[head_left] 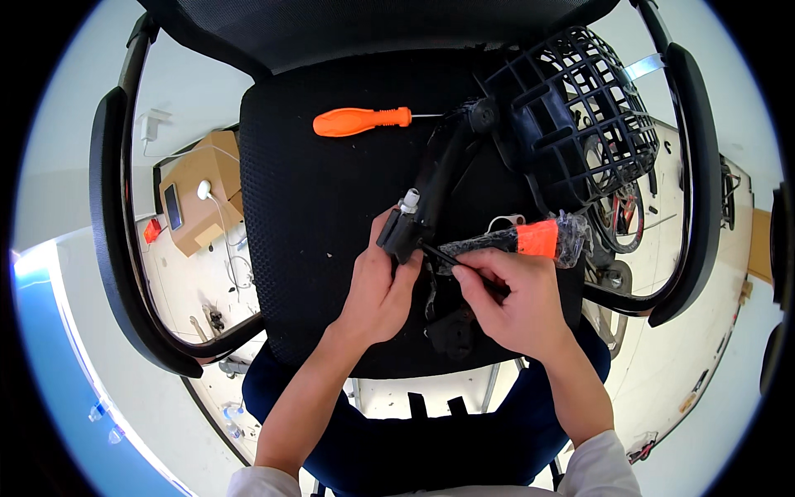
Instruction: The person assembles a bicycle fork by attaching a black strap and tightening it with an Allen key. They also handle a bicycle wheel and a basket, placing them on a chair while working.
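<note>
My left hand [374, 291] is closed round the near end of a black bracket [403, 230], with a silver threaded fitting [410, 199] sticking up from it. A long black arm runs from this end to a black plastic lattice basket [551, 124] at the far right. Between thumb and fingers, my right hand [520, 300] pinches a thin black rod like a hex key [440, 255]; its tip meets the bracket's side. Beneath the right fingers lies a plastic-wrapped black piece with an orange label [538, 239]. An orange-handled screwdriver [360, 122] rests beyond, its tip hidden by the arm.
Everything lies on a black chair seat [290, 207] between two armrests [124, 232]. A small dark piece [454, 333] sits near the front edge. On the floor are a cardboard box [219, 166] with a phone and cable at left, and a wheel [617, 224] at right.
</note>
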Motion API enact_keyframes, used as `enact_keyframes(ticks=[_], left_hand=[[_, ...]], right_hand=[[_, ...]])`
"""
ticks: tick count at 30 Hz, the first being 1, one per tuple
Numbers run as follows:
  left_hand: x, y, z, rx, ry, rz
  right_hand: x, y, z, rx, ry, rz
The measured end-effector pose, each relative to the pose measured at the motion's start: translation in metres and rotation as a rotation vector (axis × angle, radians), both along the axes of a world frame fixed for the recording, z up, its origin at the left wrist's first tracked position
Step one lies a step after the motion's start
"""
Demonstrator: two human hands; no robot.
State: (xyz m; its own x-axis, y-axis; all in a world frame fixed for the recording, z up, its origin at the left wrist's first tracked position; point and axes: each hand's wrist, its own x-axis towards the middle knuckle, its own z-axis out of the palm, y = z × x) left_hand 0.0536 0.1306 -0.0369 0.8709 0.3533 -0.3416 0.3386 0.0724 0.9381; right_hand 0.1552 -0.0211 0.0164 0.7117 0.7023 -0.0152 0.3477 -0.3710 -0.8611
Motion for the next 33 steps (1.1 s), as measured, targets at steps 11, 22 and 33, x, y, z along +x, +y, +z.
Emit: enact_keyframes(ticks=[11,22,33], left_hand=[[0.001,0.0,-0.002,-0.029,0.016,0.003],[0.002,0.001,0.001,-0.018,0.035,-0.027],[0.004,0.0,0.01,0.149,0.083,-0.118]], right_hand=[[0.007,-0.002,-0.002,0.012,1.088,-0.203],[0.001,0.0,-0.002,-0.048,-0.463,0.111],[0.0,-0.001,0.006,-0.204,0.062,0.109]])
